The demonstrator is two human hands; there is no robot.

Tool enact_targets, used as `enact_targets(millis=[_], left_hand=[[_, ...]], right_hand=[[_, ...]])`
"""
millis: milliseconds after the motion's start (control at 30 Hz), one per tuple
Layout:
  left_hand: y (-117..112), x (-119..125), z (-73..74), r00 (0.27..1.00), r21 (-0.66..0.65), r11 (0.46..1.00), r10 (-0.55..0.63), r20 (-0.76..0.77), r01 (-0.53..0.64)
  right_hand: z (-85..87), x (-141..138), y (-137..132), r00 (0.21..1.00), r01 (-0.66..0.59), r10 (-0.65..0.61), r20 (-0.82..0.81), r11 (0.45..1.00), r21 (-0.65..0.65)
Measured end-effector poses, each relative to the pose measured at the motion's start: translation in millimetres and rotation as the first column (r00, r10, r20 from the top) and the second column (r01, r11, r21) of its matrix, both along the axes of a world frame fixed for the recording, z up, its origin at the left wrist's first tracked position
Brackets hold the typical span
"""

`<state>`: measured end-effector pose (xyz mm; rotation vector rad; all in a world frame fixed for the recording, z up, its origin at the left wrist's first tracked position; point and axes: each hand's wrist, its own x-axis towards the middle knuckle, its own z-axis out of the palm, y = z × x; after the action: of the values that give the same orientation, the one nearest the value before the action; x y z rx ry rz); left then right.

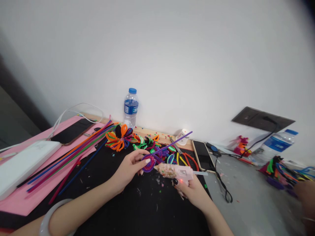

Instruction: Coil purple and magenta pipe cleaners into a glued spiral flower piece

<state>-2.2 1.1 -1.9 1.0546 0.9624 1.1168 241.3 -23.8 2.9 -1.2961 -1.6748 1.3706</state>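
Note:
My left hand [131, 167] pinches a small coil of purple and magenta pipe cleaner [149, 163], whose long purple stem [173, 143] sticks up to the right. My right hand [190, 190] grips a pink hot glue gun [176, 171] with its nozzle pointing left at the coil; a small red light glows on its body. Both hands hover over a black mat [137, 209]. A white bangle [50, 214] is on my left wrist.
Long coloured pipe cleaners [71, 154] lie on pink paper [22, 200] at left. A finished orange and purple flower [120, 137], bent pieces, pliers [184, 159], two phones [203, 154] [72, 131], water bottles [131, 107] [277, 146] and a white box [23, 164] surround the mat. Another person's hand [305, 196] is at right.

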Motion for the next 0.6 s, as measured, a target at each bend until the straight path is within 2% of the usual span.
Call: enact_targets(millis=[200,333,600], left_hand=[[-0.8,-0.1,0.0,1.0,-0.02,1.0,0.001,-0.001,-0.001],[0.3,-0.4,-0.3,1.0,-0.027,1.0,0.013,0.0,-0.013],[1.2,0.3,0.3,1.0,-0.041,0.999,0.023,0.011,-0.023]], right_hand=[[4.7,-3.7,-1.3,1.0,-0.018,0.017,0.022,0.999,0.037],[8.5,-6.6,-2.0,0.998,-0.018,0.011,0.062,0.993,0.115],[4.8,-6.5,-2.1,0.997,-0.029,0.016,0.082,0.987,0.159]])
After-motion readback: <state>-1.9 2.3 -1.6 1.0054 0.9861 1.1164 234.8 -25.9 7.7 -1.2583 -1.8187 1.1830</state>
